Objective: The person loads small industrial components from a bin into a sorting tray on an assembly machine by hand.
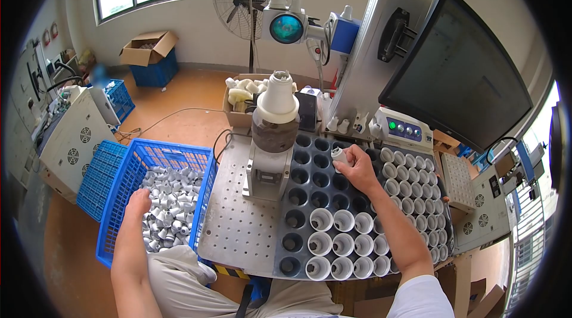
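Note:
My right hand [358,168] pinches a white plastic bulb housing [339,156] between thumb and fingers, above the dark tray [286,205] with round holes. White housings [344,220] stand in the tray's near and right-hand holes, wide mouths up. At the left, my left hand [139,202] is closed at the heap of small white housings [173,205] in the blue crate [205,199]. Whatever its fingers hold is hidden. Between my hands, a white cone-shaped housing [278,97] sits on the round holder of a metal fixture [268,169].
A perforated metal plate [235,228] lies under the fixture. Above it hangs a machine head with a green-blue lens [286,28]. A monitor [459,74] and a control box with lit buttons [405,130] stand at the right. Behind the fixture is a cardboard box [238,118] of white parts.

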Demonstrator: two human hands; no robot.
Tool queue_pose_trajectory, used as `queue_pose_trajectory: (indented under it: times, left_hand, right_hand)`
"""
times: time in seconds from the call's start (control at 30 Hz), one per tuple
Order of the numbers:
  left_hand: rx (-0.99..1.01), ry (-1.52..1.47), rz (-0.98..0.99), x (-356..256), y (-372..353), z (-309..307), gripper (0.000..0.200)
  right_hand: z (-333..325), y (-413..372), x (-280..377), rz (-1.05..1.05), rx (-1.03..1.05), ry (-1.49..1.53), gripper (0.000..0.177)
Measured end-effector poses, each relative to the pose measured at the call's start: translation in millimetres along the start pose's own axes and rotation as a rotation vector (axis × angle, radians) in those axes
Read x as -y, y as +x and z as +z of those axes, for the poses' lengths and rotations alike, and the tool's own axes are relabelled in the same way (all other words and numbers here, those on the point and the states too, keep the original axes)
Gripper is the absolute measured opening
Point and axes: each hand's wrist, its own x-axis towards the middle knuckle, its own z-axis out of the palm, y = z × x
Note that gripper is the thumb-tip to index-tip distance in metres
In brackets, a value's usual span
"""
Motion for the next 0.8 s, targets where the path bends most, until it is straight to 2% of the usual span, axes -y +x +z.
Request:
queue_pose_trajectory:
  times: [0.1,0.8]
  left_hand:
    - [0.011,0.000,0.001,-4.7,-3.3,-5.3,0.024]
    - [-0.059,-0.059,0.106,-33.0,8.6,-12.5,0.021]
  right_hand:
    - [-0.7,-0.8,0.7,0.001,-0.014,-0.012,0.030]
    - [-0.3,-1.9,7.2,-0.005,-0.028,-0.054,0.032]
